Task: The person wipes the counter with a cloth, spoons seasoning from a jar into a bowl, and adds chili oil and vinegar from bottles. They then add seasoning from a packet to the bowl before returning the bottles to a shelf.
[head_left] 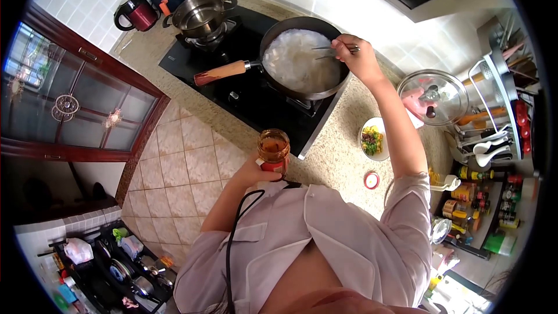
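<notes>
Our right hand [356, 52] reaches over the wide black frying pan [302, 58] on the black glass hob [244, 96], fingers pinched around a thin metal utensil [328, 50] whose end lies in the pale, glossy white food [299, 61]. Our left hand [256, 170] is wrapped closed around a round glass jar of orange-red sauce [273, 148], held open and upright near our chest, above the speckled stone table [337, 151] edge.

We judge the jar the main risk: open and gripped low, a tilt could spill oily sauce onto our pale shirt. Our right forearm crosses the hot pan rim, so a dip might scorch skin. The pan's smooth wooden handle [221, 72] juts left, where a knock could swing it.

Its small red lid [371, 180] lies on the table beside a white dish of chopped vegetables [373, 139].
</notes>
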Tool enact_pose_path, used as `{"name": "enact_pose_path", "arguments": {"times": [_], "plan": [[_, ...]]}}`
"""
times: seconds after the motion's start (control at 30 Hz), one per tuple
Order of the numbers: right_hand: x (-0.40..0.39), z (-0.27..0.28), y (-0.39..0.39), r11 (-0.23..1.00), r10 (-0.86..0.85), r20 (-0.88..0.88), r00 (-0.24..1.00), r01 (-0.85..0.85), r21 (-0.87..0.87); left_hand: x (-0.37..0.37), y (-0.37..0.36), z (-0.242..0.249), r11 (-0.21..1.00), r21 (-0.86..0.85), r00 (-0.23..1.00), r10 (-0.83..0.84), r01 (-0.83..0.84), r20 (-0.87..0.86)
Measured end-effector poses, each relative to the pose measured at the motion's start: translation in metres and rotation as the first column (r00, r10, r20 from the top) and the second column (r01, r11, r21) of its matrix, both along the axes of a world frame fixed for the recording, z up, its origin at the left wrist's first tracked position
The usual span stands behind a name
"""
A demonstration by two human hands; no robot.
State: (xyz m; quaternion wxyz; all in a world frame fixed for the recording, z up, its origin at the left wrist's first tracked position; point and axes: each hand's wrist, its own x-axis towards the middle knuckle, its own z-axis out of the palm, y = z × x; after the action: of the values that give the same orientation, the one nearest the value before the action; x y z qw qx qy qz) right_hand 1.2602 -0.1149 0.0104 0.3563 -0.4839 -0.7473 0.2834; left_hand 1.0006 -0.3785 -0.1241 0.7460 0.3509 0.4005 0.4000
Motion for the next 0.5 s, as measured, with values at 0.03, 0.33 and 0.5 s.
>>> {"name": "enact_pose_path", "arguments": {"times": [0.03, 0.33, 0.5], "plan": [[0.005, -0.002, -0.008, 0.998, 0.044, -0.127, 0.991, -0.049, -0.036, 0.001, 0.001, 0.001, 1.0, 0.007, 1.0, -0.006, 0.006, -0.012], [0.06, 0.017, -0.069, 0.987, 0.072, 0.009, 0.997, -0.07, -0.147, 0.039, 0.011, 0.033, 0.969, 0.147, 0.976, -0.211, 0.201, 0.06], [0.115, 0.045, -0.112, 0.98, -0.168, -0.522, 0.836, 0.198, 0.001, 0.068, 0.016, 0.044, 0.946, 0.213, 0.968, -0.252, 0.244, 0.01]]}}
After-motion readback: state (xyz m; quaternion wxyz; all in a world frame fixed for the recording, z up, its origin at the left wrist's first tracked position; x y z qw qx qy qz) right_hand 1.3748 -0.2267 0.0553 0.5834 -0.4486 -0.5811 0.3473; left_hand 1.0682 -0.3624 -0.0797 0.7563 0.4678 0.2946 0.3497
